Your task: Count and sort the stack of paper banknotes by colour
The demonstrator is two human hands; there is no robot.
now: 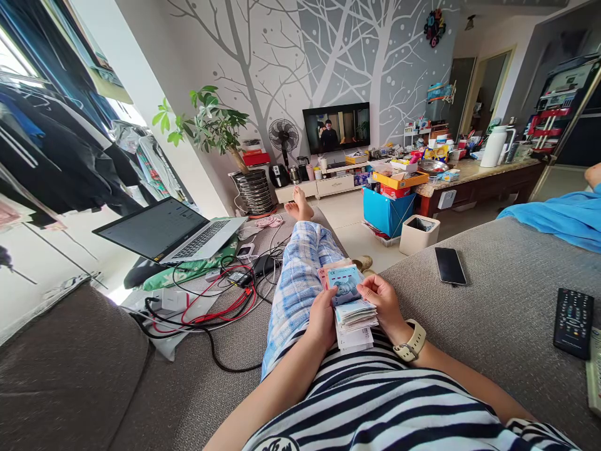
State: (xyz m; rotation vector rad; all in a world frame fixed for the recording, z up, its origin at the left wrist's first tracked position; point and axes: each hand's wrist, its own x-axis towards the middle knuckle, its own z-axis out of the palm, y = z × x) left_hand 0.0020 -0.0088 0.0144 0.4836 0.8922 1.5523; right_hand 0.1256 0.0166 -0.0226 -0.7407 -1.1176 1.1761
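Left hand (322,318) curls shut around the near edge of a thick wad of paper notes (351,307), thumb pressed on top. The right hand (385,299), a pale rubbery watch (412,341) at its wrist, pinches the far edge with bent fingers. The wad sits over the lap, just above the striped shirt, its top bluish sheets fanned up with pink ones behind. On the coarse grey sofa (493,294) a glossy black phone (449,265) and a buttoned remote (573,322) lie flat to the right. Red and black cables (220,300) tangle to the left.
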